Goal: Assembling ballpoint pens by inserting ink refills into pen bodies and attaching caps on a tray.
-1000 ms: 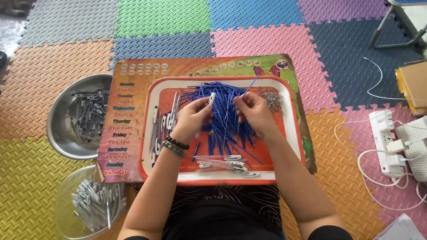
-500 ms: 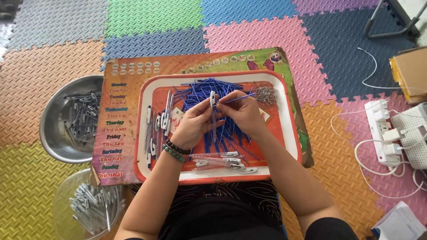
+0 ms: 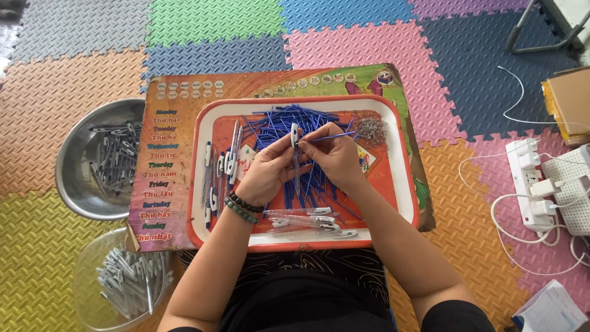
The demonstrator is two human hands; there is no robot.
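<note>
Head view: looking straight down over lap, tray and foam floor.
Lap: dark patterned cloth at the bottom edge, under both forearms.
Clear bowl (image 3: 120,280): bottom left, on a yellow tile, holding grey-white pen parts.
White packet (image 3: 551,310): bottom right corner, flat, pale with faint print, partly cut off.
Finished pens (image 3: 310,221): clear barrels with white clips, lying across the near end of the tray.
Tray (image 3: 402,184): white with an orange-red rim, resting on the printed board.
Left hand (image 3: 267,172): closed on the pen barrel (image 3: 295,147), held upright above the tray; beaded bracelets at the wrist.
Right hand (image 3: 332,157): fingertips pinched on a thin blue refill (image 3: 335,136), slanting toward the top of the barrel.
Clipped barrels (image 3: 218,169): row along the left side of the tray.
Blue refills (image 3: 276,123): loose heap in the middle and far part of the tray, beneath both hands.
Springs (image 3: 370,129): small grey pile at the far right of the tray.
Printed board (image 3: 166,166): orange-brown rectangle under the tray, column of coloured words down its left edge, green patch at the far right corner.
Metal bowl (image 3: 70,184): left of the board, holding grey clips.
Power strip (image 3: 528,184): white, right of the tray, white cables plugged in.
Cardboard box (image 3: 568,101): brown, at the right edge, farther off.
Foam mats (image 3: 369,43): interlocking tiles in pink, blue, green, grey and orange.
</note>
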